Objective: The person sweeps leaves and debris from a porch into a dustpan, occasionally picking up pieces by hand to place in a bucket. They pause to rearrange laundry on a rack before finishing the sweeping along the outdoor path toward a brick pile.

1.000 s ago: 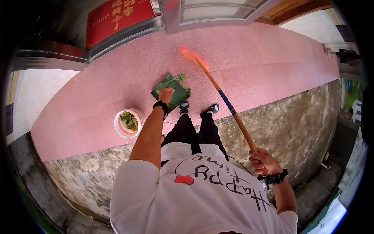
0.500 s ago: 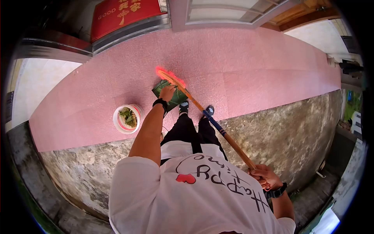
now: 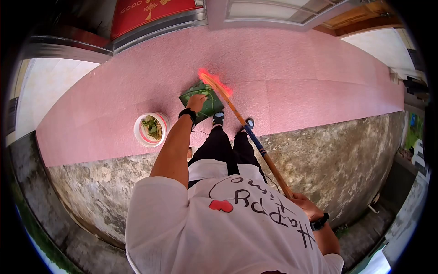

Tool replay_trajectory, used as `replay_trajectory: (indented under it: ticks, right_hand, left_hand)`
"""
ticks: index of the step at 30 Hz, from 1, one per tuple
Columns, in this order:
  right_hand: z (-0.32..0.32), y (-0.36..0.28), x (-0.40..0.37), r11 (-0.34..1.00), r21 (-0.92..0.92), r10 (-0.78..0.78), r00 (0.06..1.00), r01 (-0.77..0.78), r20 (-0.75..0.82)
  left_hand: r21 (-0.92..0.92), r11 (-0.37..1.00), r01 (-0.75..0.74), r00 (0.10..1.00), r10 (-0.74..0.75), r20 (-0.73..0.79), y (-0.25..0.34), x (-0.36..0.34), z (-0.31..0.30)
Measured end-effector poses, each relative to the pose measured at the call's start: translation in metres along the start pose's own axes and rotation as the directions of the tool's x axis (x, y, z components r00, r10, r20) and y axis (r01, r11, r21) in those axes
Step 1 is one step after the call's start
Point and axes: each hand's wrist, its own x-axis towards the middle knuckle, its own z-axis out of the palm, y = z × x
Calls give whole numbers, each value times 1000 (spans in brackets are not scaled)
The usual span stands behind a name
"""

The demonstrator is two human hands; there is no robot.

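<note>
A broom (image 3: 222, 93) with bright red bristles and an orange-brown and blue handle slants from the floor up to my right hand (image 3: 308, 205), which is wrapped round its end at my side. Lower down, a dark green dustpan-like tray (image 3: 212, 105) lies in front of my feet, with green stems on it. My left hand (image 3: 197, 102) is over the tray, its fingers closed close to the stems. What they grip is hidden. The broom head is just beyond the tray's far right edge.
On the left stands a white bucket (image 3: 138, 130) with plant scraps (image 3: 153, 128) inside. Pink paving (image 3: 283, 77) surrounds my feet and ends at a mottled, weathered surface (image 3: 328, 160). A red doormat (image 3: 153, 16) and door frames line the far side.
The broom head has moved right, away from the tray's middle, so more of the tray and stems shows. My left hand stays over the tray. The whole view has shifted slightly.
</note>
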Motion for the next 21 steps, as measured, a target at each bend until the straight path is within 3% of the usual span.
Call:
replay_trajectory:
  ticks: [4, 7, 13, 17, 21]
  right_hand:
    - [12, -23, -20, 987, 147, 49, 987, -72, 152]
    - [11, -21, -17, 994, -110, -16, 1000, 18, 18]
    - [24, -58, 19, 991, -117, -60, 998, 60, -2]
    - [22, -68, 49, 984, -176, -17, 1000, 19, 14]
    - [24, -56, 33, 986, -137, 97, 995, -93, 26]
  left_hand:
    - [-94, 995, 19, 999, -22, -41, -1, -9, -2]
    - [-112, 993, 29, 999, -33, -34, -5, -14, -2]
    - [-176, 982, 68, 993, -84, -80, -9, -22, -3]
    - [-144, 986, 80, 994, -90, -62, -6, -26, -6]
    - [-104, 987, 120, 991, -125, -40, -9, -27, -9]
